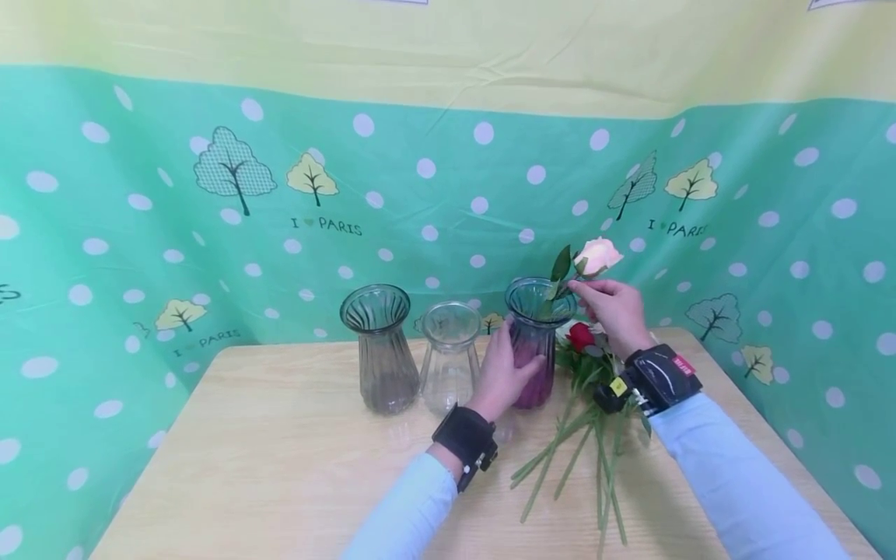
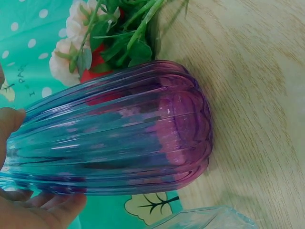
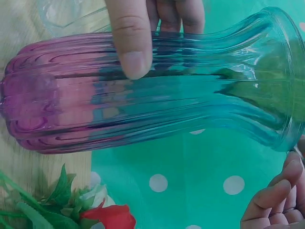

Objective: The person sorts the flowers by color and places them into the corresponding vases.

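Note:
My left hand (image 1: pixel 500 373) grips the ribbed glass vase (image 1: pixel 535 381), blue at the top and purple at the base, which stands upright on the table. In the right wrist view, its thumb (image 3: pixel 131 45) lies across the glass. At the vase's rim, my right hand (image 1: pixel 618 311) pinches the stem of a pale pink rose (image 1: pixel 597 257) just under the bloom. A green leaf (image 3: pixel 267 86) shows through the flared mouth, and a dark stem line runs down inside the glass. The right fingertips (image 3: pixel 286 179) are close beside the rim.
Left of the held vase stand a clear glass vase (image 1: pixel 448 373) and a grey one (image 1: pixel 385 365). To its right lies a bunch of roses, with a red bloom (image 1: pixel 581 337) at the back and long green stems (image 1: pixel 560 451) pointing forward. A dotted green cloth (image 1: pixel 420 202) hangs behind the table.

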`<action>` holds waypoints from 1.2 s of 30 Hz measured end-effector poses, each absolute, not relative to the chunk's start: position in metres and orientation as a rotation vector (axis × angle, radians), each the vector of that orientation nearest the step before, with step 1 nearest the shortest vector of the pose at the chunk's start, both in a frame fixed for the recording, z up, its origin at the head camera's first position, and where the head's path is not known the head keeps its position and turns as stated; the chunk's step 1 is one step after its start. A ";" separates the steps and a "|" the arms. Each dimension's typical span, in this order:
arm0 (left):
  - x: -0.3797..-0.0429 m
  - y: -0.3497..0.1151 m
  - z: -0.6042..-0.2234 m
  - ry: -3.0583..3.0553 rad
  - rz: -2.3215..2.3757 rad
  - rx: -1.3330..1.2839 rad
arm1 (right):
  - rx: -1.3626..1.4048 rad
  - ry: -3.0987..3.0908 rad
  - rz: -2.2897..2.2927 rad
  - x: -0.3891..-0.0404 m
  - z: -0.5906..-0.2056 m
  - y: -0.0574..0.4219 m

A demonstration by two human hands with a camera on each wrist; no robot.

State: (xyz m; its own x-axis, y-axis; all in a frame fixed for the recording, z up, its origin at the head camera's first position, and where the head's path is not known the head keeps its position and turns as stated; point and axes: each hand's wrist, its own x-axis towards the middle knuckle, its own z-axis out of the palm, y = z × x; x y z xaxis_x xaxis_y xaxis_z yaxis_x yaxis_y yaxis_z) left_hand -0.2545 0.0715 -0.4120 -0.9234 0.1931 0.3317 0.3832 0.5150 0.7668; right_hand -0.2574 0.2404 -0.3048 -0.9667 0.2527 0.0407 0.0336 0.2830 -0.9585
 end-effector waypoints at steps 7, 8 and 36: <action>-0.257 0.074 -0.410 -2.540 -1.378 -0.511 | -0.205 -2.411 1.720 -0.243 -0.312 0.259; -0.257 0.074 -0.409 -2.540 -1.377 -0.511 | -0.200 -2.420 1.720 -0.239 -0.314 0.264; -0.257 0.071 -0.413 -2.567 -1.373 -0.498 | -0.503 -2.718 1.473 -0.161 -0.428 0.314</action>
